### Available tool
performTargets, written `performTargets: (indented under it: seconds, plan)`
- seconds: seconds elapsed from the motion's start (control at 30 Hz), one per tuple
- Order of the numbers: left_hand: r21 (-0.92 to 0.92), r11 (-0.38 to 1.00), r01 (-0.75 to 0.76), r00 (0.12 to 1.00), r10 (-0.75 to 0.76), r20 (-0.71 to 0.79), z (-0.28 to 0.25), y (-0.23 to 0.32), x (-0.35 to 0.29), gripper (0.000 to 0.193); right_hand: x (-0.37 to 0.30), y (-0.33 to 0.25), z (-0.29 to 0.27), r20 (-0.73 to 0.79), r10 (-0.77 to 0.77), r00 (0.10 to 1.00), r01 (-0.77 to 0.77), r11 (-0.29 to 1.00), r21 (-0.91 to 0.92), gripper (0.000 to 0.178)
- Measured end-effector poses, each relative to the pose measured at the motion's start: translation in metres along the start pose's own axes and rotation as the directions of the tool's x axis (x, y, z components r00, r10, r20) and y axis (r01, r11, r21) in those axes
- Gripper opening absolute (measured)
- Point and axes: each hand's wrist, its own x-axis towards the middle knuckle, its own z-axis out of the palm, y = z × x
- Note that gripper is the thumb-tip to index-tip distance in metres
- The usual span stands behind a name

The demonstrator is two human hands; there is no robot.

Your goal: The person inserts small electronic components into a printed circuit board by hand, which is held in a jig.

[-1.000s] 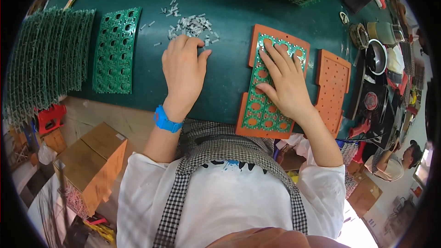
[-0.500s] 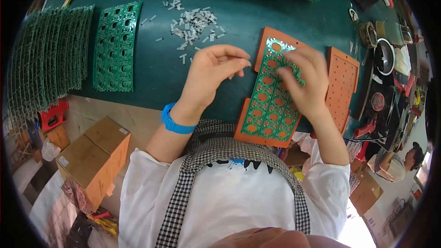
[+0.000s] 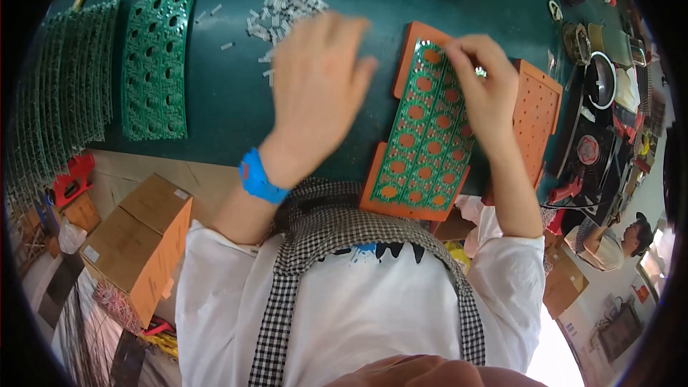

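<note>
Right now our left hand (image 3: pixel 319 79) hangs blurred above the dark green table (image 3: pixel 215 107), fingers loosely spread and holding nothing that we can make out, just below the scattered pile of small white parts (image 3: pixel 276 7). A blue wristband (image 3: pixel 254 179) sits on that wrist. Our right hand (image 3: pixel 487 93) is over the upper right part of the green circuit board (image 3: pixel 426 136), its thumb and forefinger pressed together near the board's edge; whether a small part sits in that pinch we cannot tell. The board lies tilted on an orange tray (image 3: pixel 380 201) in front of us, with the tray's orange showing through the round holes. A second orange tray (image 3: pixel 541 111), dotted with small holes, lies just beside it on the right, partly under our right hand. Well apart on the left, another green board (image 3: pixel 154 64) lies flat, next to a row of stacked green boards (image 3: pixel 64 100). Brown cardboard boxes (image 3: pixel 140 244) stand below the table edge.
</note>
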Motion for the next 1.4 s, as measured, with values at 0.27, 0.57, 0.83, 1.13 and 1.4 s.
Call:
performTargets:
  seconds: [0.27,0.57,0.83,1.13,1.4]
  plan:
    - [0.158,0.987,0.023,0.999,-0.015,-0.049,0.011,-0.027,0.007,0.017,0.022,0.015,0.0,0.146,-0.195,0.97,0.222,0.954,-0.201,0.006]
    - [0.045,0.995,-0.085,0.986,0.09,-0.142,0.01,-0.025,0.009,0.008,0.016,0.016,0.007,0.104,-0.179,0.978,0.199,0.953,-0.23,0.006]
    - [-0.798,0.001,0.603,0.772,-0.254,0.583,0.004,0.002,-0.004,0.012,0.003,0.022,0.006,0.053,-0.471,0.88,0.451,0.796,-0.403,0.014]
    - [-0.766,-0.012,0.643,0.761,-0.101,0.641,0.014,0.008,-0.013,0.019,-0.014,-0.013,0.009,0.19,-0.176,0.966,0.143,0.975,0.172,0.035]
    - [-0.764,0.007,0.645,0.762,-0.091,0.641,0.014,0.006,-0.016,0.024,-0.02,-0.002,0.007,0.087,-0.358,0.93,0.361,0.932,-0.021,0.018]
